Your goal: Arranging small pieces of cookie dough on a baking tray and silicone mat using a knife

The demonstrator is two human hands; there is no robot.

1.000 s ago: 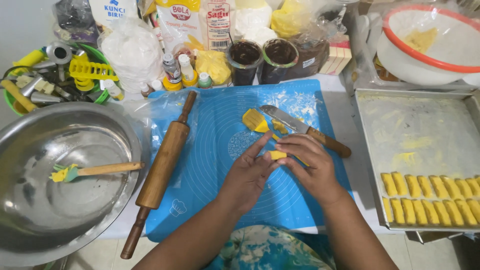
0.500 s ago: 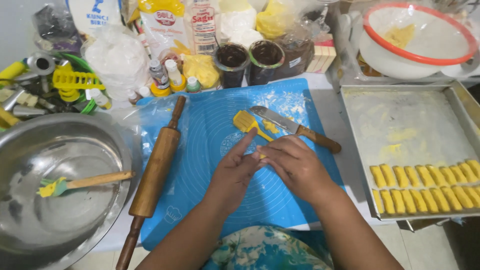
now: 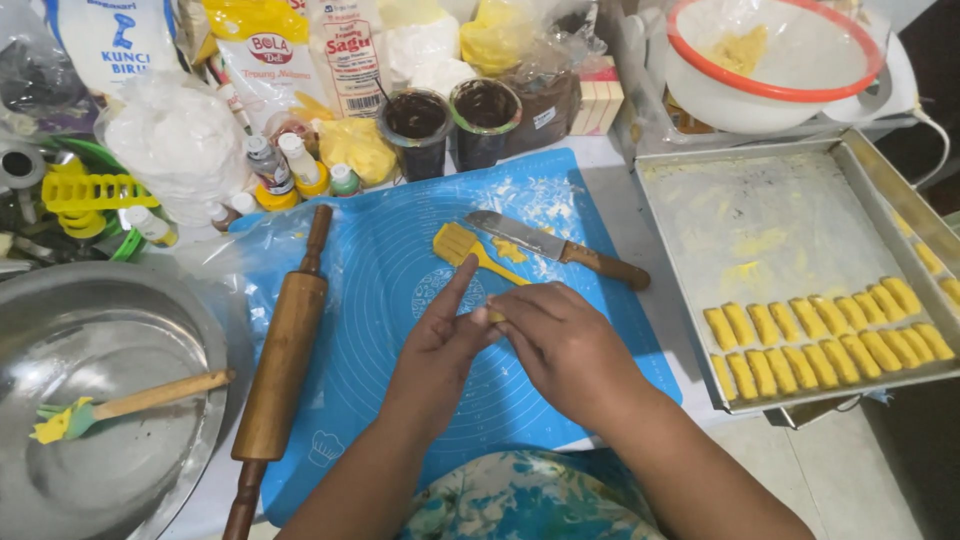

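From the head view, the left hand [image 3: 440,345] and right hand [image 3: 560,340] meet over the blue silicone baking mat [image 3: 400,400], fingers pinched closed together on a small yellow dough piece [image 3: 495,316], near the wooden-handled knife [image 3: 555,247] and wooden rolling pin [image 3: 280,360].

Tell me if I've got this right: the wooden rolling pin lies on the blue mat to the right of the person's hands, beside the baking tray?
Not quite. In the head view the rolling pin lies on the blue mat to the left of the hands, beside the metal bowl, not the baking tray.
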